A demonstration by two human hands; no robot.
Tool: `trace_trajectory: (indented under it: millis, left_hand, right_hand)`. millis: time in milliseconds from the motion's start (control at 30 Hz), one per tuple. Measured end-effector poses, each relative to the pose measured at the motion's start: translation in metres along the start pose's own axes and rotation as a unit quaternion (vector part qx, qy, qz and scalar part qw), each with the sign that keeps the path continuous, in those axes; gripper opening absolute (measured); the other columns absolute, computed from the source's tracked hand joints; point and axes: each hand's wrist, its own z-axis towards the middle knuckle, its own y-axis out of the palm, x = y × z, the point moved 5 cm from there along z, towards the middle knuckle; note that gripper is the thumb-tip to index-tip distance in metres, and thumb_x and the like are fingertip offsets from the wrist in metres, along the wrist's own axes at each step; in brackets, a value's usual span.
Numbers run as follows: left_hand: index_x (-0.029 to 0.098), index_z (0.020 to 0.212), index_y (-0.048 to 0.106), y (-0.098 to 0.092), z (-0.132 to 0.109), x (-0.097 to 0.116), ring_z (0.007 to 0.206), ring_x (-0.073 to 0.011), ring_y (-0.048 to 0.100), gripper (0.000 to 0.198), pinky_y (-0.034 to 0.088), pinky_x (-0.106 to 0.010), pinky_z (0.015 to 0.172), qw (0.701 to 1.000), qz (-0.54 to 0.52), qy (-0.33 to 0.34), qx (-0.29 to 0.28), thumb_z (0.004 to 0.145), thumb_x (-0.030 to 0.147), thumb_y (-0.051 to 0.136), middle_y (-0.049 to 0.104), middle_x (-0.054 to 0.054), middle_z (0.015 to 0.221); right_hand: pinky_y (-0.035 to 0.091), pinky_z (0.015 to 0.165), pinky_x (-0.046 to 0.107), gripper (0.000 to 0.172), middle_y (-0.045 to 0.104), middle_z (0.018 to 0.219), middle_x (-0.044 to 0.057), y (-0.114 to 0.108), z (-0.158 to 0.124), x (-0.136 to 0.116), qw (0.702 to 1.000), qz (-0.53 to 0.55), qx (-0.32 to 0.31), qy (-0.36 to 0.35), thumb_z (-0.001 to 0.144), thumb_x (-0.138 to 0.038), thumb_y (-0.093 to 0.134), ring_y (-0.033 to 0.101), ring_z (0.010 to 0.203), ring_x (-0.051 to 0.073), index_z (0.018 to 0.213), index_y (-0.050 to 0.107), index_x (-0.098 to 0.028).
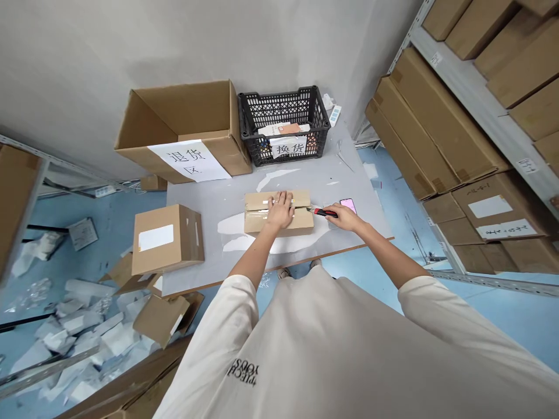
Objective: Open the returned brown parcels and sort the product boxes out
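Stands at the grey counter [209, 201], pressing the left hand [280, 212] palm down on the small carton [301, 220] near the centre of the frame, with fingers slightly apart and stretched across the top. Grips the red-and-black utility knife [324, 213] in the right hand [343, 216], with fingers clamped around the handle, just right of the carton. Points the blade at the right end of the taped seam, probably touching the cardboard there, though too small in view to be sure. Has irregular white patches [233, 224] around the carton and a phone [348, 205] with a pink screen just beside the right hand. Shares the counter with a labelled brown box [177, 233] left of centre, a large topless box [187, 110] at the upper left and, just beside that, a black plastic crate [259, 151] at the upper centre. Is flanked by stacked cartons [437, 128] on shelves [480, 107] at the right of the frame and by white scraps [78, 331] strewn over the blue floor [113, 233] at the lower left.
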Motion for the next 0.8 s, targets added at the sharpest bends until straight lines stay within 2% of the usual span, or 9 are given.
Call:
trace_trajectory:
  millis: [100,233,433,633,800]
  left_hand:
    - [0.022,0.179,0.034,0.002,-0.005,0.003,0.175,-0.0335,0.028,0.07,0.017,-0.063,0.139,1.0,0.009,0.001,0.026,0.112,0.04,0.038,0.038,-0.018,0.185]
    - [0.02,0.182,0.029,0.003,-0.007,0.005,0.174,-0.0341,0.03,0.073,0.018,-0.063,0.139,0.999,0.013,0.002,0.034,0.112,0.039,0.038,0.04,-0.019,0.184]
    - [0.016,0.18,0.034,0.001,-0.007,0.003,0.174,-0.0339,0.03,0.07,0.018,-0.062,0.139,0.999,0.015,-0.002,0.03,0.112,0.036,0.032,0.038,-0.019,0.184]
    - [0.021,0.18,0.034,0.0,-0.01,0.002,0.174,-0.0342,0.031,0.072,0.021,-0.063,0.138,0.999,0.017,-0.003,0.029,0.11,0.038,0.039,0.041,-0.018,0.183]
    - [0.021,0.18,0.032,0.001,-0.009,0.003,0.174,-0.0335,0.03,0.074,0.019,-0.062,0.14,0.999,0.012,-0.017,0.027,0.11,0.04,0.042,0.04,-0.017,0.184]
  right_hand:
    - [0.057,0.107,0.044,0.044,0.077,0.136,0.013,0.003,0.001,-0.001,1.0,-0.005,0.011,0.007,0.107,-0.037,0.062,0.072,0.123,0.034,0.148,0.074,-0.027]
    - [0.057,0.106,0.042,0.048,0.075,0.137,0.014,0.012,0.0,-0.004,0.999,-0.009,0.032,0.021,0.11,-0.04,0.058,0.071,0.122,0.033,0.153,0.07,-0.025]
    - [0.055,0.108,0.044,0.049,0.074,0.137,0.016,0.018,-0.004,-0.003,0.998,-0.02,0.053,0.016,0.112,-0.042,0.052,0.069,0.124,0.034,0.154,0.07,-0.023]
    - [0.054,0.108,0.046,0.049,0.074,0.136,0.017,0.005,-0.002,0.015,0.995,-0.014,0.09,0.037,0.111,-0.042,0.051,0.067,0.125,0.036,0.152,0.071,-0.024]
    - [0.055,0.109,0.05,0.053,0.073,0.138,0.018,0.004,0.005,0.035,0.989,0.009,0.126,0.073,0.103,-0.037,0.06,0.067,0.125,0.038,0.153,0.068,-0.02]
